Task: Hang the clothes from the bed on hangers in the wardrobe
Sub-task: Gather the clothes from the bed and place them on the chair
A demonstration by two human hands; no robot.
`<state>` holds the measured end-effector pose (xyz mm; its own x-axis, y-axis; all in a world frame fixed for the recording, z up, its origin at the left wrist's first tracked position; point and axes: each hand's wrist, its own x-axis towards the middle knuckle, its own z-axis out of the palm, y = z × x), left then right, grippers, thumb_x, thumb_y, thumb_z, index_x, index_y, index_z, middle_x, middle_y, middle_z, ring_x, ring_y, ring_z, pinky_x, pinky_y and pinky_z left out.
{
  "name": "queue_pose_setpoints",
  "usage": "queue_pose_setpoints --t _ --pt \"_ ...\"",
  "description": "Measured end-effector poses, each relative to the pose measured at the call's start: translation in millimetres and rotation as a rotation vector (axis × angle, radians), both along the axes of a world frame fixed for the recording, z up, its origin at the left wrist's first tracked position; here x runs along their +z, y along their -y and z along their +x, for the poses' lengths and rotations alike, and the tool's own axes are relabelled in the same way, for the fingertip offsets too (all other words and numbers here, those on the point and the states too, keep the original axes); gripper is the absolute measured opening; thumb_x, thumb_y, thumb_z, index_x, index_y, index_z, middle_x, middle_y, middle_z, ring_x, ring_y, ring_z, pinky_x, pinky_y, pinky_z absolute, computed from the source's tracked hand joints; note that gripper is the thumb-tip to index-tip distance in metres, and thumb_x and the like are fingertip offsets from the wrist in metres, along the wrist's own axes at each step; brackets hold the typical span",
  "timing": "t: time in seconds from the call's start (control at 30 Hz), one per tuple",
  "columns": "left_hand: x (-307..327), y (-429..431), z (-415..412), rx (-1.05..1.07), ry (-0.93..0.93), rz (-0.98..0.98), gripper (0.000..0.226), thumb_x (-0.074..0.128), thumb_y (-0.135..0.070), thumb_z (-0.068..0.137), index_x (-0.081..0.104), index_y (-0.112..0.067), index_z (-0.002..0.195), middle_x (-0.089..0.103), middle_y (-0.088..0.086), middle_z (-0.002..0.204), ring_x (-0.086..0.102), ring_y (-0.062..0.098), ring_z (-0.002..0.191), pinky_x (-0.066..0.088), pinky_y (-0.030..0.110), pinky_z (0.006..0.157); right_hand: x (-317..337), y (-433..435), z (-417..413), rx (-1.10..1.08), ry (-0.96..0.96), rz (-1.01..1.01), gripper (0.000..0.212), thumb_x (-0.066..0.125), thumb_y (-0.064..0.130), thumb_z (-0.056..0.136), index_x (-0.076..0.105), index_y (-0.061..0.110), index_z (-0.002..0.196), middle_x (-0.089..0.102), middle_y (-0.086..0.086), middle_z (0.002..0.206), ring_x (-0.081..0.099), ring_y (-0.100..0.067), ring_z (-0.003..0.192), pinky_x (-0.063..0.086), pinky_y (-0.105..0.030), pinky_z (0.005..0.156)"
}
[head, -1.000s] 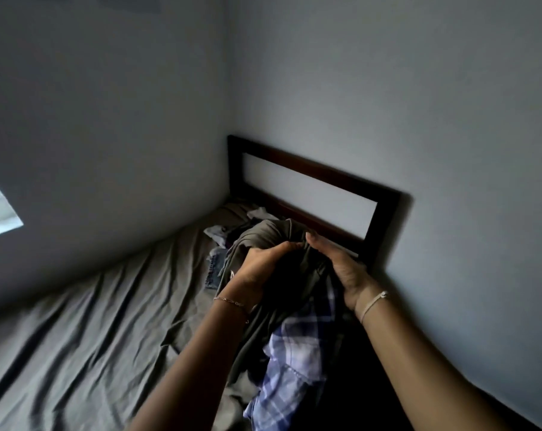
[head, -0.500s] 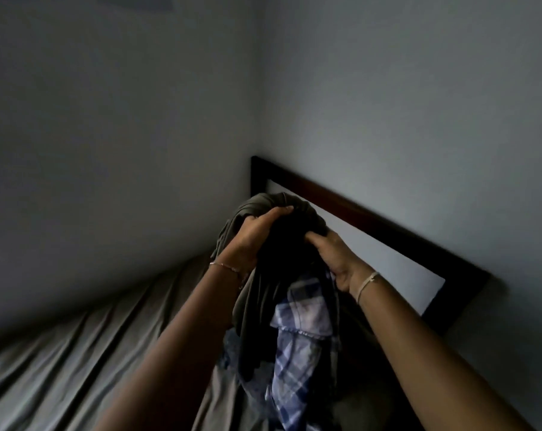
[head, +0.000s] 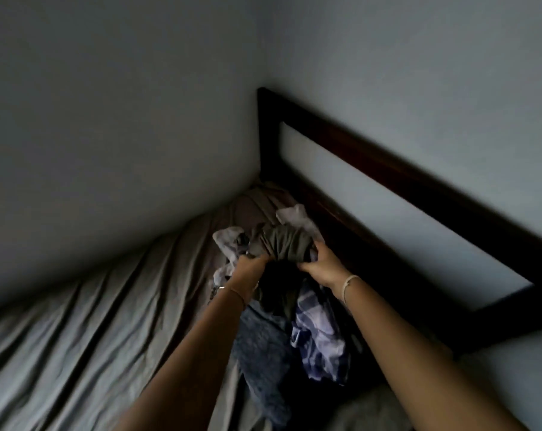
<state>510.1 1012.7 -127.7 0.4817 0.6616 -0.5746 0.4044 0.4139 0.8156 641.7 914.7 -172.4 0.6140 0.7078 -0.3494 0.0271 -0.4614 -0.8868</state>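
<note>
We clutch the bunched olive-green fabric garment (head: 283, 245) between our left hand (head: 247, 269) and right hand (head: 321, 265), its bulk bulging above both fists.

Two hands showing, left hand (head: 247, 270), right hand (head: 322, 265); one olive garment (head: 282, 244), one plaid shirt (head: 319, 337), one blue garment (head: 263, 353), one headboard (head: 387, 163)

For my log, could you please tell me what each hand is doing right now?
Left hand: grips the bunched olive-green fabric garment.
Right hand: grips the same garment.
</note>
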Motion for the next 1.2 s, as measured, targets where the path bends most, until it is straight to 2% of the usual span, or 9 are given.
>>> queue_pose_setpoints --t 0.1,0.13,0.17,0.27,0.37,0.53,0.77,1.0,1.2 --pt "-33.1 8.7 -17.6 -0.093 -0.123 0.010 0.013 0.054 -0.005 0.094 0.062 0.005 0.099 0.060 0.009 0.073 0.053 0.011 0.059 0.036 0.008 0.036 -38.0 10.1 -8.1 0.036 -0.052 -0.196 0.087 0.067 0.010 0.087 0.013 0.021 0.154 0.038 -0.008 0.150 0.043 -0.030 0.134 0.040 -0.046 0.108" --pt "-41.0 9.8 -22.4 -0.126 -0.126 0.006 0.017 0.054 -0.005 0.094 0.061 0.005 0.106 0.060 0.013 0.108 0.051 0.009 0.059 0.038 0.008 0.038 -46.4 14.5 -11.4 0.057 -0.050 -0.251 0.086 0.064 0.012 0.089 0.010 0.024 0.155 0.041 -0.009 0.148 0.048 -0.032 0.129 0.044 -0.047 0.103" --pt "-47.0 11.2 -26.1 -0.165 -0.139 0.006 0.019 0.054 -0.007 0.095 0.061 0.001 0.110 0.044 0.001 0.080 0.050 0.007 0.061 0.042 0.008 0.043 -50.2 18.4 -15.6 0.078 -0.043 -0.304 0.085 0.062 0.014 0.091 0.009 0.026 0.155 0.045 -0.010 0.144 0.054 -0.034 0.121 0.049 -0.048 0.098" --pt "-55.0 10.5 -33.9 -0.208 -0.161 0.045 0.021 0.056 -0.010 0.094 0.059 -0.004 0.114 0.062 0.021 0.115 0.049 0.004 0.064 0.054 0.027 0.072 -56.5 26.1 -25.7 0.111 0.040 -0.378 0.082 0.060 0.016 0.092 0.008 0.025 0.155 0.048 -0.010 0.141 0.062 -0.032 0.101 0.053 -0.044 0.081" --pt "-54.8 9.4 -43.6 -0.250 -0.143 0.091 0.021 0.056 -0.009 0.094 0.061 -0.002 0.112 0.066 0.014 0.100 0.047 0.004 0.060 0.045 0.014 0.051 -52.6 34.1 -38.6 0.120 0.160 -0.393 0.078 0.059 0.018 0.092 0.013 0.022 0.154 0.051 -0.013 0.138 0.061 -0.033 0.103 0.052 -0.041 0.075" --pt "-34.9 18.5 -68.3 -0.320 -0.133 0.199 0.014 0.059 -0.013 0.091 0.060 -0.016 0.078 0.056 0.004 0.072 0.047 0.018 0.066 0.037 0.028 0.061 -25.5 59.5 -71.2 0.027 0.263 -0.360 0.070 0.059 0.023 0.090 0.025 0.023 0.151 0.045 -0.009 0.146 0.052 -0.033 0.123 0.048 -0.046 0.096" --pt "17.4 64.9 -117.9 -0.458 -0.005 0.441 0.025 0.057 -0.023 0.093 0.061 -0.015 0.116 0.063 0.009 0.086 0.052 0.021 0.068 0.039 0.032 0.060 35.5 127.6 -153.2 -0.180 0.358 -0.234 0.063 0.068 0.032 0.083 0.044 0.030 0.141 0.054 -0.002 0.135 0.056 -0.025 0.120 0.049 -0.033 0.094" --pt "56.8 156.0 -200.8 -0.642 0.208 0.548 0.016 0.063 -0.018 0.088 0.065 -0.012 0.103 0.070 0.004 0.095 0.067 0.013 0.084 0.051 0.029 0.077 96.7 238.4 -281.2 -0.500 0.450 -0.182 0.059 0.068 0.023 0.086 0.046 0.015 0.140 0.047 -0.006 0.143 0.040 -0.022 0.135 0.028 -0.030 0.113" --pt "73.6 270.6 -267.8 -0.965 0.356 0.549 0.010 0.065 -0.013 0.087 0.068 -0.019 0.094 0.072 0.006 0.095 0.066 0.017 0.086 0.051 0.034 0.081 124.9 351.2 -401.1 -0.806 0.378 -0.030 0.046 0.071 0.020 0.083 0.057 0.026 0.126 0.057 0.001 0.126 0.051 -0.016 0.121 0.037 -0.031 0.108"
